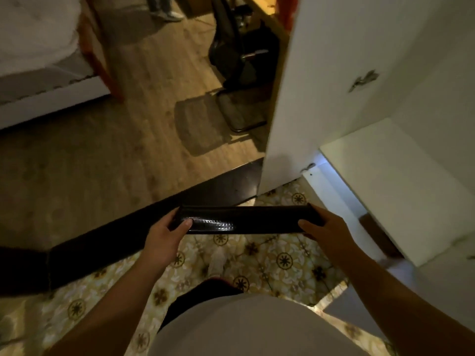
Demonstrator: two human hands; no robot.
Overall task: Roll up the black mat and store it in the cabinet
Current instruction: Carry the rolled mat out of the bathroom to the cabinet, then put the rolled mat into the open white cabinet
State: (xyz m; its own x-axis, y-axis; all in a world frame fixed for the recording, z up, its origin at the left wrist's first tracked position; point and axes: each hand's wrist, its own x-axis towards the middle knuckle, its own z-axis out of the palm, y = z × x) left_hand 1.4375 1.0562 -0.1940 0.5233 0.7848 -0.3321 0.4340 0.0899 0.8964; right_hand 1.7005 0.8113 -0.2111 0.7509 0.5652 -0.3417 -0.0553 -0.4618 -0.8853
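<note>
The black mat is rolled into a long bundle and held level above the patterned floor. My left hand grips its left end, thumb on top. My right hand holds the right end. The white cabinet stands to the right, with its door swung open and a white shelf lit from inside. The roll's right end is just left of the cabinet's lower opening.
A dark threshold strip separates the yellow patterned tiles from the wooden floor. A bed stands at the far left. A black chair sits behind the open door. Someone's feet show at the top.
</note>
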